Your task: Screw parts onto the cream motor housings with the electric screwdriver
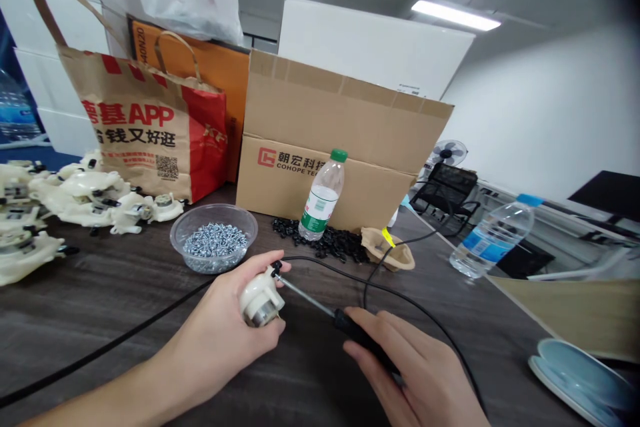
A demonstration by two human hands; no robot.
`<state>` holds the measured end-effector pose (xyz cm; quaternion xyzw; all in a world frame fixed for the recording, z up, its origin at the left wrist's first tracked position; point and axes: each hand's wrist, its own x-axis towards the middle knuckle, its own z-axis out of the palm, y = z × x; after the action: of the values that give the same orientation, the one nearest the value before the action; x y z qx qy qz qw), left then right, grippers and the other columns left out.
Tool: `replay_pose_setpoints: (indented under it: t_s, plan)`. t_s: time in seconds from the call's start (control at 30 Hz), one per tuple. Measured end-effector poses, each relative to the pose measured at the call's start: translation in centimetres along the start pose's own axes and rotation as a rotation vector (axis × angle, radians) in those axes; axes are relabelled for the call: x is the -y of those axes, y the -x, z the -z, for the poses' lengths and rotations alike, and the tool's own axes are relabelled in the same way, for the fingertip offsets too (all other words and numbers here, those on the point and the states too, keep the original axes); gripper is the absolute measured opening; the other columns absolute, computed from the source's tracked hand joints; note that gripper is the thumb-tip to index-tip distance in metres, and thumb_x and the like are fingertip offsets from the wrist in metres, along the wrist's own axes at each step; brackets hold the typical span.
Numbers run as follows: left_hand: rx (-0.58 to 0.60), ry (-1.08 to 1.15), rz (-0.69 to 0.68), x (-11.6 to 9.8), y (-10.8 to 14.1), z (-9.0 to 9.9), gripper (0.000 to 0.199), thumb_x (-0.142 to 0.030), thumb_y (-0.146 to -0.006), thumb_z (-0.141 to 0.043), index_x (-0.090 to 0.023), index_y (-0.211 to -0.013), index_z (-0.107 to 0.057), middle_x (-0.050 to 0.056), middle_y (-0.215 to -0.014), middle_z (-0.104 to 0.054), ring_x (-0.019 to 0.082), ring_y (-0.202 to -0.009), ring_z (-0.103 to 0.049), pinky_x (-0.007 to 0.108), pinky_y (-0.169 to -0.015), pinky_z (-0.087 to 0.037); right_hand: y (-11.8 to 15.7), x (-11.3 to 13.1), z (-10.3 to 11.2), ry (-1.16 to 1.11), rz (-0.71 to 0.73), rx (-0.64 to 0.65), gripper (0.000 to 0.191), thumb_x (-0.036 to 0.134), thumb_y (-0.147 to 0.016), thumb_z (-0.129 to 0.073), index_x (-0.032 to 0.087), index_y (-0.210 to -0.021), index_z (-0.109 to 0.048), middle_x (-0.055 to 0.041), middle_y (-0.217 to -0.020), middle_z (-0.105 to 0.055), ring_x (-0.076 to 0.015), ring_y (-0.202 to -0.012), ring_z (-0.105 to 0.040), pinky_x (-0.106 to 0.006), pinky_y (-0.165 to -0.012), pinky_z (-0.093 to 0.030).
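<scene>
Head view: left hand grips white plastic motor housing; right grips black-handled screwdriver. Slip risk: angled shaft.

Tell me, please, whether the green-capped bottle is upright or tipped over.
Upright: the bottle stands with its green cap at the top.

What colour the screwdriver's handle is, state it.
The handle is black; the head view shows it best.

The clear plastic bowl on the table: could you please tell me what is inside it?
The bowl holds a heap of small silver screws. They cover its bottom, so anything buried in the heap cannot be seen.
</scene>
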<state>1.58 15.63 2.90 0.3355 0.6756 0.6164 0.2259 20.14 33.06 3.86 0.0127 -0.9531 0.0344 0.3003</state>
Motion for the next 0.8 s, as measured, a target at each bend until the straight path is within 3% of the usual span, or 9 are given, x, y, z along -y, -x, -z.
replay_pose_setpoints:
  t_s: [0.1, 0.27, 0.37, 0.47, 0.6, 0.8]
  plan:
    - [-0.035, -0.021, -0.010, 0.2, 0.1, -0.2, 0.067, -0.016, -0.069, -0.068, -0.031, -0.134, -0.059, 0.000, -0.130, -0.067, 0.019, -0.100, -0.068, 0.029, -0.085, -0.054, 0.1, 0.2, 0.0, -0.020, -0.032, -0.001, 0.024, 0.025, -0.110, -0.046, 0.022, -0.129, -0.061, -0.0028, -0.090, -0.070, -0.0158, -0.071, -0.071, -0.024, -0.061, -0.056]
    - [-0.070, -0.102, -0.041, 0.3, 0.0, -0.3, 0.061, -0.018, -0.071, -0.066, -0.031, -0.130, -0.058, -0.002, -0.118, -0.069, 0.018, -0.094, -0.067, 0.032, -0.089, -0.052, 0.1, 0.9, -0.2, -0.194, -0.169, 0.047, 0.024, 0.025, -0.106, -0.052, 0.024, -0.127, -0.063, -0.0031, -0.107, -0.077, -0.0163, -0.090, -0.076, -0.020, -0.077, -0.061]
    - [-0.072, -0.115, -0.048, 0.3, 0.0, -0.3, 0.060, -0.020, -0.071, -0.066, -0.031, -0.130, -0.058, -0.002, -0.113, -0.070, 0.018, -0.092, -0.067, 0.033, -0.087, -0.053, -0.1, 0.9, -0.3, -0.218, -0.271, 0.043, 0.021, 0.025, -0.100, -0.060, 0.025, -0.120, -0.063, -0.0004, -0.102, -0.076, -0.0157, -0.085, -0.076, -0.019, -0.073, -0.060]
    - [-0.087, -0.138, -0.087, 0.4, 0.2, -0.1, 0.059, -0.020, -0.072, -0.065, -0.032, -0.129, -0.058, -0.002, -0.113, -0.069, 0.019, -0.094, -0.067, 0.034, -0.088, -0.053, -0.4, 1.0, -0.2, -0.256, -0.255, 0.034, 0.011, 0.026, -0.102, -0.055, 0.026, -0.110, -0.063, 0.0013, -0.093, -0.074, -0.0144, -0.080, -0.074, -0.019, -0.070, -0.058]
    - [-0.114, -0.173, -0.138, 0.9, 0.2, 0.0, 0.060, -0.020, -0.075, -0.066, -0.034, -0.132, -0.057, -0.002, -0.118, -0.068, 0.020, -0.099, -0.067, 0.036, -0.094, -0.050, -0.4, 1.7, -0.3, -0.312, -0.218, 0.039, 0.019, 0.023, -0.107, -0.044, 0.027, -0.112, -0.062, 0.0028, -0.087, -0.073, -0.0135, -0.073, -0.074, -0.018, -0.063, -0.054]
    - [-0.129, -0.131, -0.138, 1.0, 0.2, -0.2, 0.058, -0.020, -0.075, -0.066, -0.033, -0.131, -0.056, -0.003, -0.115, -0.068, 0.018, -0.094, -0.068, 0.034, -0.089, -0.052, 0.0, 2.1, -0.8, -0.338, -0.324, 0.093, 0.006, 0.023, -0.100, -0.054, 0.024, -0.106, -0.057, 0.0023, -0.085, -0.071, -0.0142, -0.070, -0.070, -0.021, -0.064, -0.053]
